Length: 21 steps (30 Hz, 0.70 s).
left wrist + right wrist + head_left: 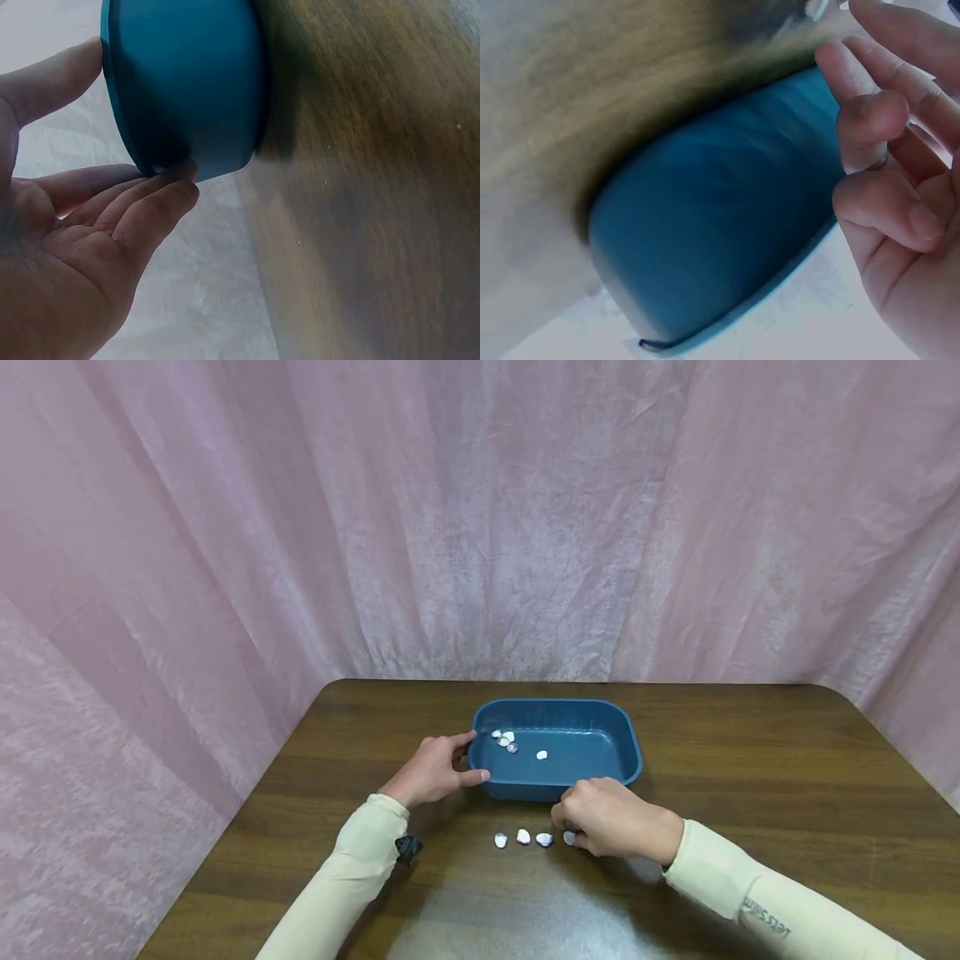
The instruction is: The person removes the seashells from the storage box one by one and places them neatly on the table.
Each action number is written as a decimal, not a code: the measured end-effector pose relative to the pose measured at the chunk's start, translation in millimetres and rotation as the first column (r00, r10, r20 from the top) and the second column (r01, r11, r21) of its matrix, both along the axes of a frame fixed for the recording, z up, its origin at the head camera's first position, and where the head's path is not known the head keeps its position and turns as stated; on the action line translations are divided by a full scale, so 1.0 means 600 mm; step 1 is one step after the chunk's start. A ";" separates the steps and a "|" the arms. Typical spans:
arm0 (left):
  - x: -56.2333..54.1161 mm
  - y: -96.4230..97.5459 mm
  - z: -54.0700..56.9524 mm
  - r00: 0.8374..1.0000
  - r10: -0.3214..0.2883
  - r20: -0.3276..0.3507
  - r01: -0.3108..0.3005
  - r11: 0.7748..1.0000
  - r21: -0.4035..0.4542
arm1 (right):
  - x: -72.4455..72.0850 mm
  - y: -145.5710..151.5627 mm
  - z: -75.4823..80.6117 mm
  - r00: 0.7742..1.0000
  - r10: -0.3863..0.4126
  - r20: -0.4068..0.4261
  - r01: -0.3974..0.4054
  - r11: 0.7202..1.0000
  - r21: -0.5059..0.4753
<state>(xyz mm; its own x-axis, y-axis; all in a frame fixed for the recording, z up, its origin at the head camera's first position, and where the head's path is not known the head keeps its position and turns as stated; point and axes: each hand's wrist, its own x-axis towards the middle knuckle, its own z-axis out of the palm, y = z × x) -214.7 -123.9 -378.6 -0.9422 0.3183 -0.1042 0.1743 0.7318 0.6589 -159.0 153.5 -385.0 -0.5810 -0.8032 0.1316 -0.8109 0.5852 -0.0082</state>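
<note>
A blue plastic basin [555,792] stands on the table with several small seashells [504,741] inside, most of them toward its left end. My left hand [435,770] is at the basin's left side, thumb on the rim and straight fingertips against the outer wall [202,90]. In front of the basin, three white and purplish shells [522,837] lie in a row. Another shell [569,838] ends the row on the right, partly covered by my right hand [611,818]. The right thumb and forefinger are apart over it; the other fingers bend toward the palm.
The wooden table [765,760] has rounded far corners and reaches back to a pink velvet curtain [525,527]. A small black device [408,850] sits at my left wrist.
</note>
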 end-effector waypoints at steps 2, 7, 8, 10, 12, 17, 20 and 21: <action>0.000 0.000 0.000 1.000 0.001 0.001 -0.001 1.000 0.001 | 0.000 -0.001 0.006 1.000 0.001 0.002 -0.001 1.000 0.003; 0.000 0.000 0.001 1.000 0.002 -0.001 -0.002 1.000 0.000 | -0.006 -0.002 0.028 0.999 0.031 0.029 -0.031 1.000 -0.005; 0.000 0.000 0.001 1.000 0.002 -0.003 -0.002 1.000 0.000 | -0.008 -0.003 0.034 0.999 0.039 0.037 -0.039 0.999 -0.009; 0.000 -0.001 0.002 1.000 0.002 -0.005 -0.002 1.000 0.003 | -0.014 -0.004 0.045 0.998 0.056 0.043 -0.056 0.998 -0.010; 0.001 -0.001 0.003 1.000 0.004 -0.006 -0.004 1.000 0.005 | -0.020 -0.005 0.057 0.996 0.075 0.048 -0.074 0.997 -0.009; 0.001 0.000 0.002 1.000 0.004 -0.003 -0.004 1.000 0.003 | -0.040 -0.008 0.084 0.992 0.081 0.099 -0.082 0.997 0.008; 0.001 0.000 0.001 1.000 0.001 -0.003 -0.001 1.000 0.002 | -0.057 -0.010 0.097 0.986 0.069 0.155 -0.070 0.998 0.006; 0.001 0.000 0.001 1.000 0.001 -0.004 -0.001 1.000 0.001 | -0.063 -0.011 0.101 0.982 0.062 0.176 -0.063 0.998 0.005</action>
